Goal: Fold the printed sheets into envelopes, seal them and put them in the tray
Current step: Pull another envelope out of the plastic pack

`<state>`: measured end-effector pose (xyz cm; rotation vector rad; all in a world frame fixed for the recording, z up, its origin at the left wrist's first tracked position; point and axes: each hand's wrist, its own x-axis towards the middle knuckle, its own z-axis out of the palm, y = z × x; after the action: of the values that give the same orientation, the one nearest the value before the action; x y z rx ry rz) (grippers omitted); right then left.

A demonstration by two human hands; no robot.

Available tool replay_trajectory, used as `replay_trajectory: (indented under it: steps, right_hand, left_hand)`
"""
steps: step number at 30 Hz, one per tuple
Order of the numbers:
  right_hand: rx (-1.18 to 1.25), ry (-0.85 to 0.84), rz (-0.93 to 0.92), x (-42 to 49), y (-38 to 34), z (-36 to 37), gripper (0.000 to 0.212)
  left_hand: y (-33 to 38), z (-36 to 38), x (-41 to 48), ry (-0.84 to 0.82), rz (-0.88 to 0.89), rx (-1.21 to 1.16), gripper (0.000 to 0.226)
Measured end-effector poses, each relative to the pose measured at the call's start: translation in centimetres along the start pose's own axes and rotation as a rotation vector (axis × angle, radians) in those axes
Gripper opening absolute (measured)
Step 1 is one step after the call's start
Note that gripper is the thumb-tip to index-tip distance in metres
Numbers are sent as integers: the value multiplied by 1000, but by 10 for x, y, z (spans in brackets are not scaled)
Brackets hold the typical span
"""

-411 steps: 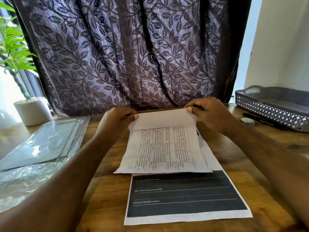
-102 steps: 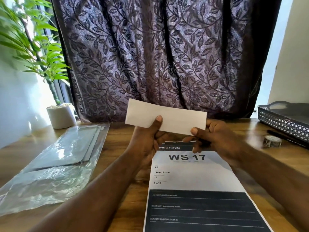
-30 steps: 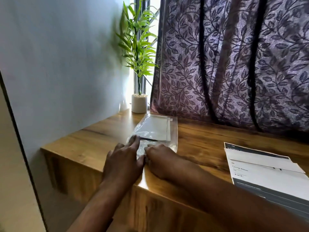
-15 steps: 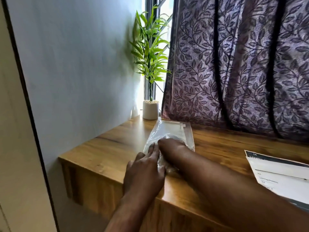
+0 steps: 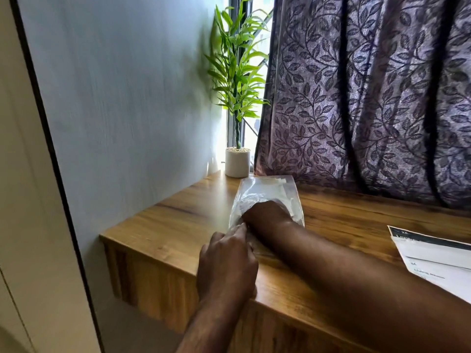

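Deeper than a moment ago, the right hand [image 5: 267, 212] is inside the clear packet [image 5: 270, 189] at the table's [image 5: 165, 230] left end, its fingers hidden. The left hand [image 5: 226, 261] pinches the packet's slippery mouth. The envelopes [image 5: 276, 180] inside look light and thin, best taken by a near edge.

Bright daylight from the window [image 5: 251, 72], blurred, wide-angle bowed edges.
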<state>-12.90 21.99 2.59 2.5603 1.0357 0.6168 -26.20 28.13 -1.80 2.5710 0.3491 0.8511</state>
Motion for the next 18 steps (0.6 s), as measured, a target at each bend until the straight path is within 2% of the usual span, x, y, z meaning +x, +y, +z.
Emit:
replay_trajectory:
  steps: [4,8,13,18]
  right_hand:
    - [160,-17,91,-9,1,-6,26]
    - [279,-63,84,-31,-5,-12,24]
    - [300,144,18,-78,-1,-24,15]
    - [288,276,-9,-124,7,-41,9]
  left_hand:
    - [4,-3,0,-26,30,14,39]
    - [8,-9,0,-87,67,32,25]
    - [5,-10,-2,-8,75,-161,17]
    - [7,-19,-6,81,-40,-413,24]
